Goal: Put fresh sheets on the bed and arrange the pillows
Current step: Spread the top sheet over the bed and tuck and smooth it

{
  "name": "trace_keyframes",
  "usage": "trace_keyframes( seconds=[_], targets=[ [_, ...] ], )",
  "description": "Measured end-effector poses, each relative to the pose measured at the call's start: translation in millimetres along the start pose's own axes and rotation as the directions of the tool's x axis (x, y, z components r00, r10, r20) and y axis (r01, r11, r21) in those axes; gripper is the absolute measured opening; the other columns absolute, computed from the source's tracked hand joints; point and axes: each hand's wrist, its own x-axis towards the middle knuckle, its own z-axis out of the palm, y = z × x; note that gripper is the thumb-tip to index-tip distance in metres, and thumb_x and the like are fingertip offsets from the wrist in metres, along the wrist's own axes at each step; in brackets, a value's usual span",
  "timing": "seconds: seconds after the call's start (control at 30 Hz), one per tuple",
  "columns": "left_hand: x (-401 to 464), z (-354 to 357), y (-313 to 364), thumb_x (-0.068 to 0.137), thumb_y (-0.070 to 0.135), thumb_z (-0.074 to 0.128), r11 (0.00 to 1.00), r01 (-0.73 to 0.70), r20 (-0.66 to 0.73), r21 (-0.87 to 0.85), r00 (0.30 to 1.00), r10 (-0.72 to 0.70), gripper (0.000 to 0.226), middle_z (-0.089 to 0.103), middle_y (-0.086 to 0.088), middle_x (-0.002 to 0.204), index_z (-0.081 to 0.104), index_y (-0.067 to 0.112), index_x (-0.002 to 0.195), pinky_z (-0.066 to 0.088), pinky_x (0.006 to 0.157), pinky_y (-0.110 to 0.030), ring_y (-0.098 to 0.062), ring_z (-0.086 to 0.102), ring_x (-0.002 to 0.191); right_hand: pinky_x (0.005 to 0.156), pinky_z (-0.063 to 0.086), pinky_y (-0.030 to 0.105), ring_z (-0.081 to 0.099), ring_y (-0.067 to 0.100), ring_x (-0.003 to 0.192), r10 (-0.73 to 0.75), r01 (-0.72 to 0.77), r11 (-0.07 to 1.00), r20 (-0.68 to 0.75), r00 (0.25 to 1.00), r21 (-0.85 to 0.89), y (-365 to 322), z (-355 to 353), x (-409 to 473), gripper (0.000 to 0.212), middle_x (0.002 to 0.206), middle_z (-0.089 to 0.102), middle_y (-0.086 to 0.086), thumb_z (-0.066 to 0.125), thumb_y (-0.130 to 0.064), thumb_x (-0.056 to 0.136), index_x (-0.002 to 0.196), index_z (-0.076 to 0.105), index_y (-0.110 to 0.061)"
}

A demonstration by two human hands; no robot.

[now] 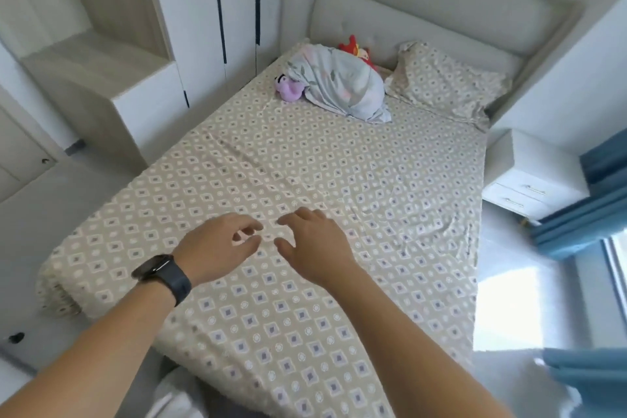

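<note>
Left hand [217, 244], with a dark smartwatch [163, 276] on its wrist, reaches out over the near half of the bed; its fingers are loosely curled, thumb and forefinger close together, and whether they pinch any cloth cannot be told. Right hand [314, 244], just beside the left, is held palm down with fingers relaxed and slightly bent, gripping nothing. Beneath both hands lies the beige cotton sheet printed with small grey and white squares [305, 173], spread over the whole mattress, with shallow creases running away from the hands and a loose, rumpled edge to the right of the right hand. Well beyond the hands, at the far end, a pillow in a matching beige patterned case [444, 81] lies against the pale padded headboard [424, 7]. To its left sits a bundled pale grey floral cloth [342, 85], with a small purple plush toy [288, 88] touching its near-left side and a red plush toy [356, 49] behind it. Far right of the hands stand a white bedside drawer unit [532, 176] and blue curtains [590, 214]; far left, white wardrobe doors [217, 10].
</note>
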Motion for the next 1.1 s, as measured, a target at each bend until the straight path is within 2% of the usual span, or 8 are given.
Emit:
trace_keyframes(
  seconds=[0.23, 0.37, 0.57, 0.63, 0.83, 0.9, 1.0, 1.1],
  targets=[
    [65, -102, -65, 0.095, 0.049, 0.054, 0.972, -0.215, 0.175, 0.094, 0.965, 0.197, 0.028, 0.059, 0.024, 0.112, 0.062, 0.040, 0.121, 0.052, 0.087, -0.033, -0.002, 0.059, 0.099, 0.104, 0.042, 0.037, 0.045, 0.018, 0.129, 0.321, -0.309, 0.946, -0.147, 0.935, 0.103, -68, -4, 63, 0.042, 0.138, 0.054, -0.009, 0.051, -0.045, 0.100, 0.140, 0.053, -0.031],
    [86, -155, -99, 0.095, 0.051, 0.053, 0.951, -0.277, 0.240, 0.141, 0.941, 0.238, 0.028, 0.060, 0.024, 0.112, 0.061, 0.043, 0.120, 0.053, 0.088, -0.035, 0.000, 0.058, 0.097, 0.102, 0.044, 0.036, 0.047, 0.017, 0.127, 0.375, -0.348, 0.925, -0.220, 0.901, 0.151, -115, -4, 95, 0.041, 0.137, 0.055, -0.011, 0.050, -0.045, 0.101, 0.139, 0.053, -0.031],
    [112, -199, -143, 0.097, 0.052, 0.047, 0.915, -0.330, 0.250, 0.233, 0.929, 0.272, 0.030, 0.057, 0.025, 0.118, 0.056, 0.045, 0.124, 0.051, 0.089, -0.034, -0.001, 0.057, 0.102, 0.102, 0.042, 0.033, 0.048, 0.015, 0.125, 0.315, -0.287, 0.948, -0.260, 0.913, 0.141, -158, -2, 160, 0.041, 0.136, 0.055, -0.012, 0.050, -0.045, 0.100, 0.139, 0.054, -0.032],
    [124, -218, -155, 0.097, 0.053, 0.046, 0.897, -0.368, 0.271, 0.247, 0.914, 0.301, 0.031, 0.057, 0.025, 0.119, 0.056, 0.045, 0.125, 0.051, 0.089, -0.035, -0.002, 0.057, 0.103, 0.102, 0.042, 0.035, 0.048, 0.017, 0.124, 0.351, -0.322, 0.935, -0.265, 0.898, 0.149, -171, -2, 186, 0.040, 0.135, 0.056, -0.010, 0.052, -0.044, 0.100, 0.138, 0.055, -0.030],
    [187, -300, -231, 0.097, 0.045, 0.050, 0.901, -0.406, 0.173, 0.154, 0.909, 0.380, 0.025, 0.059, 0.024, 0.108, 0.061, 0.042, 0.119, 0.051, 0.086, -0.034, 0.000, 0.056, 0.097, 0.100, 0.043, 0.033, 0.050, 0.015, 0.122, 0.386, -0.348, 0.922, -0.326, 0.863, 0.171, -240, 12, 278, 0.038, 0.133, 0.057, -0.012, 0.052, -0.043, 0.100, 0.136, 0.057, -0.031],
    [210, -322, -268, 0.097, 0.042, 0.052, 0.901, -0.416, 0.194, 0.126, 0.901, 0.389, 0.021, 0.060, 0.023, 0.109, 0.062, 0.041, 0.116, 0.052, 0.085, -0.032, -0.001, 0.058, 0.097, 0.101, 0.043, 0.033, 0.049, 0.015, 0.124, 0.440, -0.405, 0.898, -0.337, 0.832, 0.171, -265, 20, 311, 0.038, 0.134, 0.057, -0.011, 0.052, -0.043, 0.100, 0.136, 0.056, -0.031],
    [237, -358, -323, 0.097, 0.039, 0.053, 0.890, -0.448, 0.285, 0.087, 0.867, 0.408, 0.019, 0.061, 0.024, 0.110, 0.064, 0.041, 0.112, 0.052, 0.084, -0.030, 0.000, 0.059, 0.095, 0.101, 0.043, 0.034, 0.048, 0.014, 0.124, 0.582, -0.498, 0.811, -0.343, 0.737, 0.307, -322, 37, 354, 0.037, 0.133, 0.057, -0.011, 0.053, -0.042, 0.100, 0.135, 0.057, -0.030],
    [259, -381, -351, 0.097, 0.038, 0.053, 0.871, -0.486, 0.365, 0.073, 0.826, 0.430, 0.019, 0.062, 0.024, 0.108, 0.065, 0.040, 0.112, 0.053, 0.085, -0.031, 0.000, 0.060, 0.094, 0.104, 0.042, 0.035, 0.047, 0.014, 0.126, 0.616, -0.533, 0.786, -0.323, 0.718, 0.313, -366, 49, 376, 0.039, 0.134, 0.056, -0.011, 0.051, -0.044, 0.101, 0.137, 0.056, -0.031]
  ],
)
